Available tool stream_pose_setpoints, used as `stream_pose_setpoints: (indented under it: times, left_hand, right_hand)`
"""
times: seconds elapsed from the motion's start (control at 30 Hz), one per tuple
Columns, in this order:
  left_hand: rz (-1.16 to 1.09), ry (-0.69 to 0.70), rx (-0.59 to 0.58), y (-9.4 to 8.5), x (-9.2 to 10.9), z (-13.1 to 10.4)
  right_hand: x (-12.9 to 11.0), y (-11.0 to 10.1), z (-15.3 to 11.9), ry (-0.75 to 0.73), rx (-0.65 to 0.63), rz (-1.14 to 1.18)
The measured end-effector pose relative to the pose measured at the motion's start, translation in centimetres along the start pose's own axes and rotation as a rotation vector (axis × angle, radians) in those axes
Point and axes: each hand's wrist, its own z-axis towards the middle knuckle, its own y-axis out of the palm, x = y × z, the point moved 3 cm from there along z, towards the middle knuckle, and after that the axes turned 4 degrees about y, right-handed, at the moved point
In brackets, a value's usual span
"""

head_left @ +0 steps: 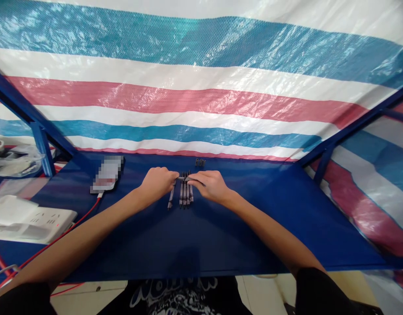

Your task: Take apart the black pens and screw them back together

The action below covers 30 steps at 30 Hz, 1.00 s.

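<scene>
Several slim dark pens [185, 197] lie side by side on the blue table, pointing away from me. One more pen [170, 200] lies apart to their left, close under my left fingers. My left hand [158, 183] is closed, pinching the left end of a small thin dark piece that spans the gap between my hands above the pens. My right hand [210, 184] is closed on a thin grey piece at its right side. What exactly these small pieces are is too small to tell.
Small dark cylinders [200, 162] stand near the table's back edge. On the left lie a phone [107, 174] with a red cable [86, 215] and a white power strip [50, 222]. Striped sheeting [195, 100] hangs behind, between blue frame bars [345, 127].
</scene>
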Motion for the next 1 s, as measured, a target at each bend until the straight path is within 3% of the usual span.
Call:
stream_pose_setpoints:
  times: [0.2,0.33,0.47,0.6,0.83,1.0]
  left_hand:
    - [-0.001,0.004,0.010,0.3,-0.4,0.2]
    - [-0.002,0.010,0.031,0.2,-0.5,0.4]
    - [0.014,-0.004,0.050,0.1,-0.2,0.2]
    - [-0.013,0.046,0.092,0.1,0.5,-0.1]
    - [0.036,0.088,0.053,0.8,0.3,0.4]
    - [0.023,0.104,0.050,1.3,-0.3,0.7]
  right_hand:
    - [-0.2,-0.4,0.2,-0.010,0.001,0.029]
    - [-0.1,-0.7,0.6,0.086,0.002,0.155]
    - [-0.3,-0.7,1.2,0.211,-0.133,0.237]
    - [-1.0,-0.5,1.3,0.208,-0.298,0.272]
    - [-0.8,0.8,0.7,0.187,-0.417,-0.009]
    - [-0.2,1.0,0.7,0.188,-0.386,0.018]
